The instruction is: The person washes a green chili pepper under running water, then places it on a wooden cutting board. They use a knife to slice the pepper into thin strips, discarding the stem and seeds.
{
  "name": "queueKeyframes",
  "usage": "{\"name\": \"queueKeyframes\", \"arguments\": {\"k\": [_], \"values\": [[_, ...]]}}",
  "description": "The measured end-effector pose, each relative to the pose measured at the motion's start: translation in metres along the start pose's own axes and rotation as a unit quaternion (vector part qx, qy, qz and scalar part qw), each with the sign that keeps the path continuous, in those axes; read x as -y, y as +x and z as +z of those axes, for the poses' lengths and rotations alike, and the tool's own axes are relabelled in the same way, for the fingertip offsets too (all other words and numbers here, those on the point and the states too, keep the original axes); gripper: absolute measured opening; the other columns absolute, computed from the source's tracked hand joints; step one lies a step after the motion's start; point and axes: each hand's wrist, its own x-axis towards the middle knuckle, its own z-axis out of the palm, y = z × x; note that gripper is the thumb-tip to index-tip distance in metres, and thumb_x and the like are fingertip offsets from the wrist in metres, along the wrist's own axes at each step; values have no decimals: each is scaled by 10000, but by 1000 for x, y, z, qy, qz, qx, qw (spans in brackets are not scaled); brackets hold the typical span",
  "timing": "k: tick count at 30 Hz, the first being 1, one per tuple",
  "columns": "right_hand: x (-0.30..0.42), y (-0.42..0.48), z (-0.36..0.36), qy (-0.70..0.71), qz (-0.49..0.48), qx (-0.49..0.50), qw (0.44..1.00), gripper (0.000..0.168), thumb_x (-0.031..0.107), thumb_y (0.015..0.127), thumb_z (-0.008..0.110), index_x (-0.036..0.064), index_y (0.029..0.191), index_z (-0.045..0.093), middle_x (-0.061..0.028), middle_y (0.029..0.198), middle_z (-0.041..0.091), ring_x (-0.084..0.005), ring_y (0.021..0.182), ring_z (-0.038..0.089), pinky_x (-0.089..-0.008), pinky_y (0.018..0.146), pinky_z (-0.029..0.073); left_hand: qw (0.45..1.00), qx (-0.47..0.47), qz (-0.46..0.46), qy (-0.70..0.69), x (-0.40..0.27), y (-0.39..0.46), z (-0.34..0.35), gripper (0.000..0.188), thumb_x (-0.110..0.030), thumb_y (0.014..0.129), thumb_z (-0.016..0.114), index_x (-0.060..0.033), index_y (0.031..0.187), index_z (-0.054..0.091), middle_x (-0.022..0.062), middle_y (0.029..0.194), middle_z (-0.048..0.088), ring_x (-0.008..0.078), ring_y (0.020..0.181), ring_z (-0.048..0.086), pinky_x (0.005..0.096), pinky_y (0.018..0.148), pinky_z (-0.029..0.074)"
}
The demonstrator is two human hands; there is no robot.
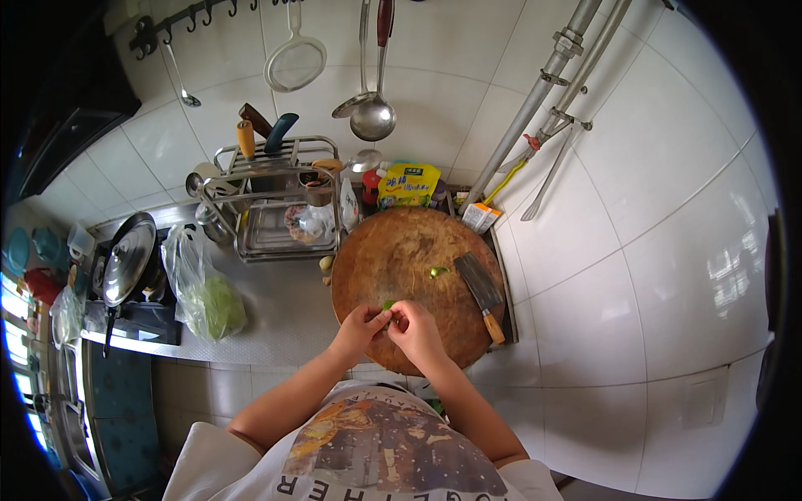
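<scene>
Both hands meet over the near part of a round wooden chopping board (401,250). Between the fingertips of my left hand (358,329) and my right hand (415,330) is a small green vegetable piece (388,305), mostly hidden by the fingers. A bit of green pepper (438,272) lies farther back on the board. To the right rests a cleaver (479,285) with a dark blade and a wooden handle, flat on the board and apart from both hands.
Left of the board, a plastic bag with a green vegetable (216,307) sits on the steel counter (282,313). A metal rack (287,255) holds knives and utensils. Behind the board stand a yellow seasoning pouch (408,185) and a small carton (481,217). A lidded pan (128,260) is on the stove.
</scene>
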Motion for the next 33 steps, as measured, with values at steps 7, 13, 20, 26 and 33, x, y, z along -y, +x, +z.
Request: {"name": "queueKeyframes", "arguments": {"k": [7,13,20,26,33], "values": [[-8,-14,4,83,84,-25,993,145,31,737,657,8,859,582,-119,777,603,-231,663,603,-326,585,476,997,-13,-42,-61,8,-1,5,189,-168,922,577,-33,1050,540,51,955,599,135,848,587,263,706,477],[-16,-14,4,109,124,-39,985,130,22,725,664,3,826,585,-117,709,622,-225,609,612,-320,556,475,999,-33,-1,-27,12,-3,15,193,-134,915,571,-31,1067,508,57,975,603,142,846,593,266,703,475],[-20,-15,-2,33,90,48,994,149,22,712,681,2,806,567,-132,689,617,-232,606,614,-318,558,475,996,-18,43,75,16,-3,10,183,-76,908,557,-16,1074,512,63,937,615,129,819,589,257,694,470],[-21,-15,-2,93,142,-18,985,161,25,709,679,-5,808,556,-152,706,610,-248,608,610,-321,554,471,999,-17,29,-30,13,-3,15,208,-97,914,555,-12,1098,509,72,937,613,136,805,594,259,677,472],[-18,-14,-3,-44,7,4,999,158,20,726,668,15,848,567,-106,765,607,-164,624,587,-292,584,473,999,-1,-6,53,5,-4,16,268,-176,905,613,-2,1097,545,62,909,620,131,781,595,264,672,483]]}}
